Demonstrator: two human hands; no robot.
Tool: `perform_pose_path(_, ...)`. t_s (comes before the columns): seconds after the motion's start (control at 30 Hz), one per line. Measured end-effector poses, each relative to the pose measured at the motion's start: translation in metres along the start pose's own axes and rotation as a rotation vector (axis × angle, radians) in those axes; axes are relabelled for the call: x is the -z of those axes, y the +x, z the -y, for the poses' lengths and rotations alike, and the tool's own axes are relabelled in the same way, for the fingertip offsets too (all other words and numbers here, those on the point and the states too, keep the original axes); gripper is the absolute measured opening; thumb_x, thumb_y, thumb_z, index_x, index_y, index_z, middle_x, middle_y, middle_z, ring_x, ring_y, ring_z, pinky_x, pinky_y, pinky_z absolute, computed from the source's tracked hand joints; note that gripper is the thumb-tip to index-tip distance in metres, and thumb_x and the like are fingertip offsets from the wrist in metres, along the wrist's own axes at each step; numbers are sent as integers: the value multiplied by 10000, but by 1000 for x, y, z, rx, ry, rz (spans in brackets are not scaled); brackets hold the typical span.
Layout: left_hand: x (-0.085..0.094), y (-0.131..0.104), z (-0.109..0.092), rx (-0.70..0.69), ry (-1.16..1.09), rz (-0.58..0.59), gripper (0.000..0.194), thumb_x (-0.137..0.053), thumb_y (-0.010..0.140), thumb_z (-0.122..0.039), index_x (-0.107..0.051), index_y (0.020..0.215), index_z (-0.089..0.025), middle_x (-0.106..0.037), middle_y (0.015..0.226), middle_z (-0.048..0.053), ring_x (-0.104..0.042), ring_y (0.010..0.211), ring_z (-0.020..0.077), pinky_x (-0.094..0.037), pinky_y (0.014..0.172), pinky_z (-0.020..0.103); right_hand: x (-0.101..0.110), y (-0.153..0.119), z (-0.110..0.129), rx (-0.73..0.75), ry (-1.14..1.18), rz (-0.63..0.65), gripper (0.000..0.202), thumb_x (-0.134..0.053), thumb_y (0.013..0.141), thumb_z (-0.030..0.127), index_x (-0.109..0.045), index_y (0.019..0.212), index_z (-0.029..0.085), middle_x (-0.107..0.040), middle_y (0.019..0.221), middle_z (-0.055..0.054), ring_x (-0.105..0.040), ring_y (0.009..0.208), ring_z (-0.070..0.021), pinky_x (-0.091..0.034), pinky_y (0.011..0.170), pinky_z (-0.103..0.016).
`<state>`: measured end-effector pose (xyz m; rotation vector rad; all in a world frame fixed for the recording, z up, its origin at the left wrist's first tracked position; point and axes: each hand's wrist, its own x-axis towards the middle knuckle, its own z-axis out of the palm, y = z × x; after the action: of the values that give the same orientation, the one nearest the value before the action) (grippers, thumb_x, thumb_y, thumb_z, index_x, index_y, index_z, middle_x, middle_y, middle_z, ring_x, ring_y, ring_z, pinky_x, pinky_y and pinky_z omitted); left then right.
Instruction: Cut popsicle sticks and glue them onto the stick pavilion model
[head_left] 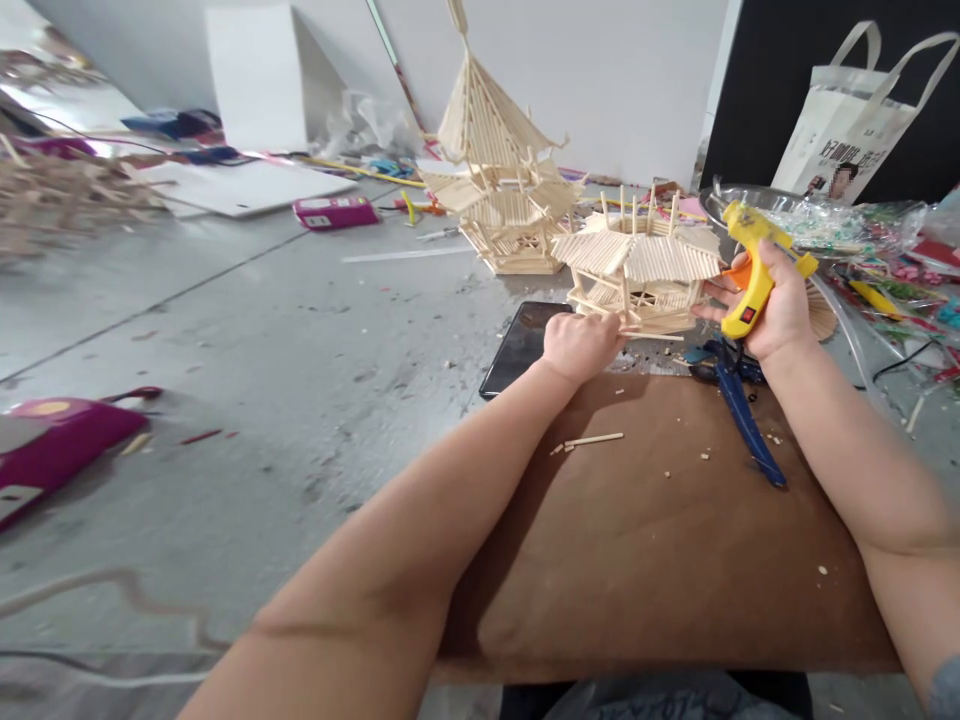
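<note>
Stick-built pavilion [637,262] stands beyond the far edge of the brown board [660,570]; left hand [583,346] curls nearly closed by its base, grip unclear; right hand [784,305], half-open, holds the yellow glue gun [759,275]; steady thin sticks lightly, fingers clear of the nozzle.

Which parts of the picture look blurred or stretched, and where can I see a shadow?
In the head view, the stick pile at far left is smeared and stretched; in the head view, a shadow darkens the brown board beside the left forearm; in the head view, the white bag shows a pixelated patch.
</note>
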<state>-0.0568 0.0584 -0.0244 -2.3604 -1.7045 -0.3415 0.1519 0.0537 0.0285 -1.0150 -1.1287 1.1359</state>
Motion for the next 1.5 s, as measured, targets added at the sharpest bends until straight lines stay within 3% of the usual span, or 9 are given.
perform_pose_path(0.2,7,5,12,165,-37,-87,485,-310,832,-521,-640,854,-166,-661,796,131,-625,794,266,-394,639,333,-3,-3,12,-34,250,55,277,-455,695,506,-401,704,234,-606,926,-65,-541,986,-248,-422,750,-486)
perform_pose_path(0.37,7,10,21,205,-54,-124,471,-300,838,-511,-639,863,-186,-671,818,117,-624,768,249,-392,625,326,-5,-3,11,-42,282,76,262,-437,722,491,-406,721,231,-608,982,-93,-541,1009,-249,-430,752,-486)
perform_pose_path(0.67,-3,13,36,126,0,-16,359,-381,800,-412,-647,893,-191,-680,887,113,-623,846,282,-411,675,358,-5,-1,-2,-68,175,45,290,-456,654,511,-396,714,234,-589,1013,-113,-550,968,-265,-433,702,-479)
perform_pose_path(0.87,-6,13,32,81,21,14,361,-381,803,-405,-644,902,-178,-678,889,112,-623,851,286,-415,675,355,0,3,-8,-32,126,60,361,-457,607,577,-379,704,238,-575,1017,-89,-523,974,-245,-419,715,-473)
perform_pose_path(1.03,-3,13,31,19,-6,46,467,-368,786,-545,-645,834,-172,-672,794,112,-628,805,294,-410,641,344,0,2,-11,-1,81,30,373,-433,602,597,-384,676,235,-581,949,-96,-519,963,-259,-396,713,-483)
perform_pose_path(1.17,6,10,36,-12,-41,6,495,-321,800,-571,-626,820,-181,-659,744,97,-620,745,253,-397,623,316,1,2,-13,27,-3,51,370,-381,628,609,-381,658,240,-585,891,-91,-520,945,-254,-386,729,-494)
perform_pose_path(1.3,15,8,44,75,-94,-68,455,-242,870,-462,-595,902,-177,-653,811,90,-604,738,210,-388,616,284,0,0,-13,-29,169,10,257,-433,674,486,-410,651,231,-590,961,-95,-551,880,-229,-404,743,-486)
perform_pose_path(1.5,6,13,53,-30,-221,-149,306,-307,879,-325,-555,939,-156,-620,930,89,-583,794,182,-391,630,258,-2,-4,-12,-68,352,-47,244,-473,718,423,-474,627,196,-594,903,-54,-559,887,-207,-453,739,-473)
